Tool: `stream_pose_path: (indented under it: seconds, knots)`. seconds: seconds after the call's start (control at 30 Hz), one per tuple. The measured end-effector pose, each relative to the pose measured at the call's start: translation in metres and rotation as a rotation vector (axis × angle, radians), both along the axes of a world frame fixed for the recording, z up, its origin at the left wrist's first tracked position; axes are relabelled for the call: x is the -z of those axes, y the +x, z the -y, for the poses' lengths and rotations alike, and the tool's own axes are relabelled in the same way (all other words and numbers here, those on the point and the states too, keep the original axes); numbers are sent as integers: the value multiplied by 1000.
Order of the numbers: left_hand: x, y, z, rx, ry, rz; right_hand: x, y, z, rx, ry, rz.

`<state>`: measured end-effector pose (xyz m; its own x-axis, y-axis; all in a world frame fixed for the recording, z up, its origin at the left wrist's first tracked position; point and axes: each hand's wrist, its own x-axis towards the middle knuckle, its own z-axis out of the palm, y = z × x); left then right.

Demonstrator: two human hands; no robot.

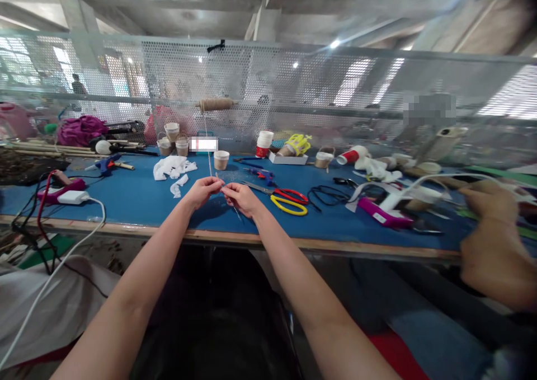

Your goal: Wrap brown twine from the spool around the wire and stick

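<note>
A thin pale string (210, 163) runs down from a spool of twine (217, 104) mounted on the mesh panel to my hands. My left hand (203, 192) is closed, pinching the string between thumb and fingers. Right beside it, my right hand (243, 197) is closed in a pinch too, fingertips nearly meeting the left ones; a thin end trails below it. The fingers hide the exact spot they grip. Just behind my hands stands a small twine-wrapped paper cup (221, 160). Scissors (289, 201) with one red and one yellow handle lie to the right of my right hand.
White crumpled tissue (172, 168) and several cups lie left of centre. A blue glue gun (260, 174), a white box (287, 158) and black cable (329, 196) are to the right. Purple power strips (384, 215) sit either side. A co-worker's blurred arm (493, 234) reaches in at right.
</note>
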<state>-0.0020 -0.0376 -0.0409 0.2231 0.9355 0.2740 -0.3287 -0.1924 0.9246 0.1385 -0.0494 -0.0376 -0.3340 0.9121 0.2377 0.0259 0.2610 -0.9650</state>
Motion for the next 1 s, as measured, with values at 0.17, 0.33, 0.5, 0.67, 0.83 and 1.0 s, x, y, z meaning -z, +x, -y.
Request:
stream_pose_path:
  seconds: [0.17,0.33,0.5,0.67,0.83,1.0]
  knots:
    - [1,-1,1,46,-8,22,2,2,-1,36,-15,-55]
    - [-4,-2,11,232,-31,18,-7,-2,-17,70,-80,-70]
    - [-8,-5,21,516,-111,-106,-19,-19,-38,104,-52,-16]
    - [-7,-8,20,604,-105,-80,-18,-24,-36,92,32,62]
    - [-8,-14,16,522,-68,64,-9,-12,-19,-36,82,306]
    - [-13,-20,11,317,-31,285,-9,2,17,-140,164,477]
